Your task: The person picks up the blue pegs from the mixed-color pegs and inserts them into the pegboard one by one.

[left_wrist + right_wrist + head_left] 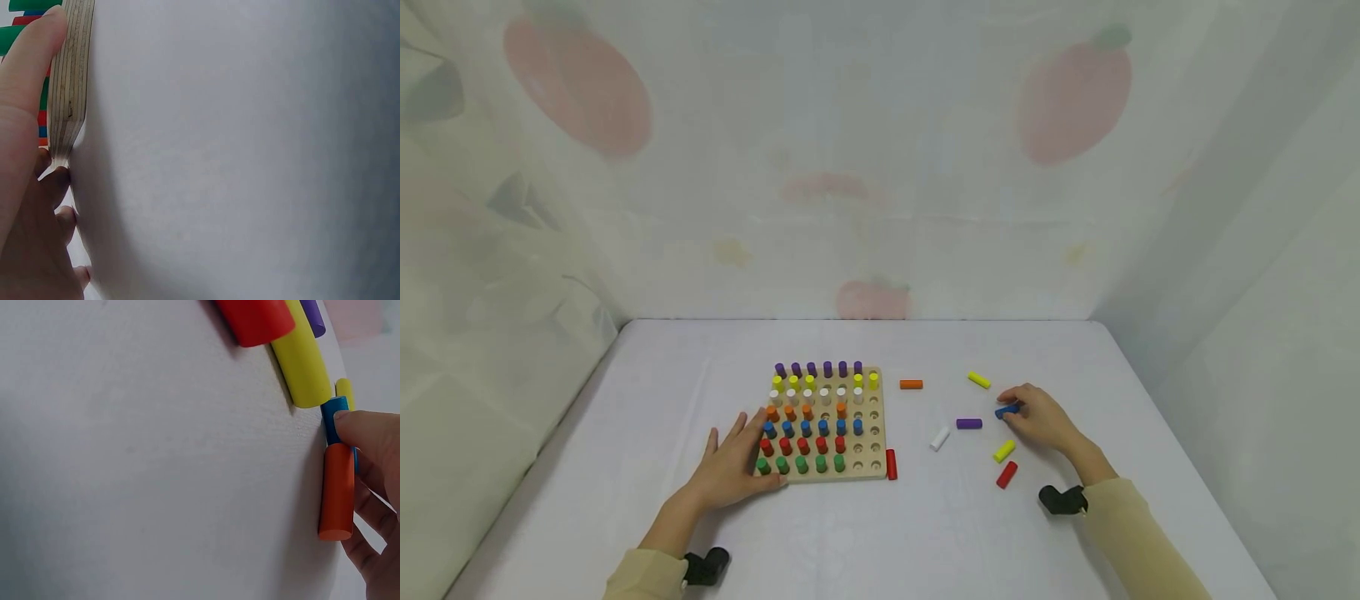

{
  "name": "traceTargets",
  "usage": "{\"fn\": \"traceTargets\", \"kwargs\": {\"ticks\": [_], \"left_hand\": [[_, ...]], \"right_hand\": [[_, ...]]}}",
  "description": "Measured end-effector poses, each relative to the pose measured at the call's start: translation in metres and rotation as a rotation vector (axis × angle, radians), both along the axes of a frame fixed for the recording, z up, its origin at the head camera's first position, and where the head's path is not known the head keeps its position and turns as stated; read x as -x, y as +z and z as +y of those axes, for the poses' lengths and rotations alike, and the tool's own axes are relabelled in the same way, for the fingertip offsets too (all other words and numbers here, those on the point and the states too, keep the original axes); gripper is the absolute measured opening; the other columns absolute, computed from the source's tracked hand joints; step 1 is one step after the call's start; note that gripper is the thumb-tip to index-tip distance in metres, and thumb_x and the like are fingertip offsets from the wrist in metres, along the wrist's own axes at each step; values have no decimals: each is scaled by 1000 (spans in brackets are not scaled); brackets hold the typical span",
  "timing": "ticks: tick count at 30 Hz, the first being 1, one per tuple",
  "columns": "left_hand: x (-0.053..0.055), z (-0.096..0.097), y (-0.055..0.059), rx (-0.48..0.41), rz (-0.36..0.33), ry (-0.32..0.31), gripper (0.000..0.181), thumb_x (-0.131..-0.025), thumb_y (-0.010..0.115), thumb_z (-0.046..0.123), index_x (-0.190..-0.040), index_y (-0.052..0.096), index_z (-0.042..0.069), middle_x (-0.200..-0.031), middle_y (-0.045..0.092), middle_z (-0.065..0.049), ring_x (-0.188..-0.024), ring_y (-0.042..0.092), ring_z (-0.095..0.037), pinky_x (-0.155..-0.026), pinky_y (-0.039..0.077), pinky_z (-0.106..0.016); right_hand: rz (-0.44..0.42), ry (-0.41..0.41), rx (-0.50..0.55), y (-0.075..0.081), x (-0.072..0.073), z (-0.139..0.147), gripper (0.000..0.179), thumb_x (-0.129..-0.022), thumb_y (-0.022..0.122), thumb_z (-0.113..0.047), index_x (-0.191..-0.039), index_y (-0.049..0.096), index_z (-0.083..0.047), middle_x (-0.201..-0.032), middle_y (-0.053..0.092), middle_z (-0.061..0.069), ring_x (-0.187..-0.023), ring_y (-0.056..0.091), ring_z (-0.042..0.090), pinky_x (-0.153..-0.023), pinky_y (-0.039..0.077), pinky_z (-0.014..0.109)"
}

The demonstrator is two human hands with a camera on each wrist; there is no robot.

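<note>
A wooden pegboard (871, 467) carries rows of coloured pegs: purple, yellow, white, orange, blue, red and green, with several bare holes towards its right side. My left hand (730, 467) rests at the board's front left corner, fingers spread along the left side; its thumb (28, 81) touches the front edge. Over on the right, my right hand (1041, 419) pinches a blue peg (1007, 411) between thumb and fingers. In the right wrist view an orange peg (338, 494) lies right beside the thumb; the hand hides it from the head view. Another bit of blue shows behind it.
Loose pegs lie between board and right hand: orange (912, 384), purple (969, 423), white (940, 438), and yellow (978, 380). Nearer me are another yellow peg (1004, 451) and a red peg (1007, 475). A second red peg (891, 464) lies against the board's right side.
</note>
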State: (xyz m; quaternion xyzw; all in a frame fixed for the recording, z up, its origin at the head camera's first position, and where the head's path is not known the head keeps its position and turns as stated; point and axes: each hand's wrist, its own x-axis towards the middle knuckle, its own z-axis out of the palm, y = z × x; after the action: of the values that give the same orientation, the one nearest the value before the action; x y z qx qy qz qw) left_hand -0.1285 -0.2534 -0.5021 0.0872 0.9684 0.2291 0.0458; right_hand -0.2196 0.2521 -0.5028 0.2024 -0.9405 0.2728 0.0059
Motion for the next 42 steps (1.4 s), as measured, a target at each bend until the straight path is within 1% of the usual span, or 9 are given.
{"fn": "traceTargets", "kwargs": {"ticks": [6, 13, 17, 25, 29, 32, 36, 38, 42], "left_hand": [[-1, 1, 2, -8, 2, -1, 115, -61, 70, 67, -148, 20, 10, -150, 27, -14, -139, 13, -40, -103, -1, -69], [-1, 0, 1, 1, 9, 0, 115, -61, 69, 68, -148, 20, 11, -150, 27, -14, -139, 14, -40, -103, -1, -69], [0, 0, 1, -1, 11, -3, 116, -61, 70, 68, -148, 19, 10, -150, 27, -15, -138, 14, -41, -103, -1, -69], [1, 0, -1, 10, 10, -3, 117, -61, 68, 70, -148, 19, 10, -149, 28, -15, -139, 13, -41, -103, -1, -68], [1, 0, 1, 10, 4, -1, 116, -61, 69, 68, -148, 19, 9, -149, 28, -15, -138, 13, -41, -103, -1, -68], [0, 1, 3, 4, -3, 1, 115, -61, 70, 67, -147, 20, 9, -149, 28, -16, -138, 13, -41, -103, -2, -68], [-1, 1, 4, 6, -5, 1, 115, -62, 70, 66, -147, 20, 9, -149, 28, -15, -138, 14, -41, -103, -1, -68], [-1, 1, 3, 6, -3, 1, 115, -61, 70, 66, -147, 20, 9, -149, 28, -15, -138, 14, -41, -103, -1, -68], [-1, 1, 2, 12, 2, 0, 115, -61, 70, 67, -147, 20, 9, -149, 28, -15, -138, 14, -41, -103, -1, -68]], "right_hand": [[-12, -4, -3, 0, -1, 0, 23, -81, 67, -4, -104, 65, -6, -97, 61, 4, -87, 56, 17, -82, 51, 39], [0, -4, -4, 0, 0, 1, 18, -80, 67, -2, -98, 67, -8, -90, 58, 2, -81, 53, 14, -78, 51, 37], [3, -3, -13, 0, 2, 1, 18, -80, 67, -2, -97, 67, -8, -89, 58, 2, -79, 52, 14, -77, 50, 36], [14, -13, -10, -3, 3, 2, 19, -80, 66, -4, -99, 67, -9, -86, 57, 1, -76, 49, 14, -71, 47, 29], [38, -12, 8, -5, 4, 3, 20, -80, 66, -4, -99, 67, -8, -84, 55, 1, -73, 48, 13, -66, 45, 27], [41, -21, 9, -6, 4, 2, 20, -80, 67, -5, -100, 67, -9, -84, 56, 0, -74, 49, 12, -67, 47, 27], [21, -33, 14, -5, 4, 0, 21, -81, 66, -7, -102, 66, -11, -87, 56, 0, -80, 53, 13, -72, 49, 31], [15, -32, 25, -3, 4, -1, 21, -82, 66, -7, -103, 66, -10, -88, 56, 0, -83, 55, 16, -74, 50, 33], [18, -40, 47, 3, 4, -4, 21, -82, 65, -8, -103, 66, -12, -88, 56, -1, -84, 56, 16, -74, 50, 34]]}}
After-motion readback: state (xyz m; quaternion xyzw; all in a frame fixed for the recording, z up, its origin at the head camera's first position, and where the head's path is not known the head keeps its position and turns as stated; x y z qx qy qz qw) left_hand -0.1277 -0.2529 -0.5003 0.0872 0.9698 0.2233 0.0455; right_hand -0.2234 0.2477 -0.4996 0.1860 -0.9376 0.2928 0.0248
